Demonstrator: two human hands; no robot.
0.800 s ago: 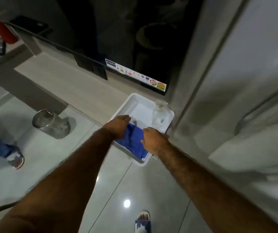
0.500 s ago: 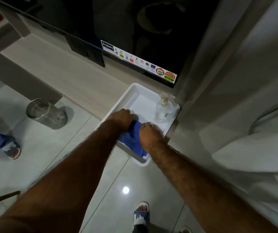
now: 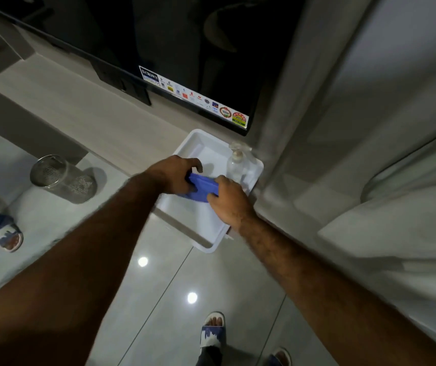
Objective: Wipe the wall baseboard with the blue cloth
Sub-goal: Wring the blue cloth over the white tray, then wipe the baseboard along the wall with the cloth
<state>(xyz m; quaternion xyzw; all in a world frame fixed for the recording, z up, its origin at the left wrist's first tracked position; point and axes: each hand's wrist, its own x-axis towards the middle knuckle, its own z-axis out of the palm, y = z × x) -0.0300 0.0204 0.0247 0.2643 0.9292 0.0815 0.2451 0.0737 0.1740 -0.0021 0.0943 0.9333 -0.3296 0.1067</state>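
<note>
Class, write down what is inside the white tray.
Inside the white tray: a clear pump bottle and the blue cloth, gripped by left hand and right hand, which cover the tray floor beneath.

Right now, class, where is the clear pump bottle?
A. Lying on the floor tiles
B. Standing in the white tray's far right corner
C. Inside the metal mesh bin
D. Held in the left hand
B: the clear pump bottle stands upright inside the white tray, at its far right corner, beyond the hands.

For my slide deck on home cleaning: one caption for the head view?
Both hands, left hand and right hand, grip the blue cloth above a white tray beside a clear pump bottle.
</note>
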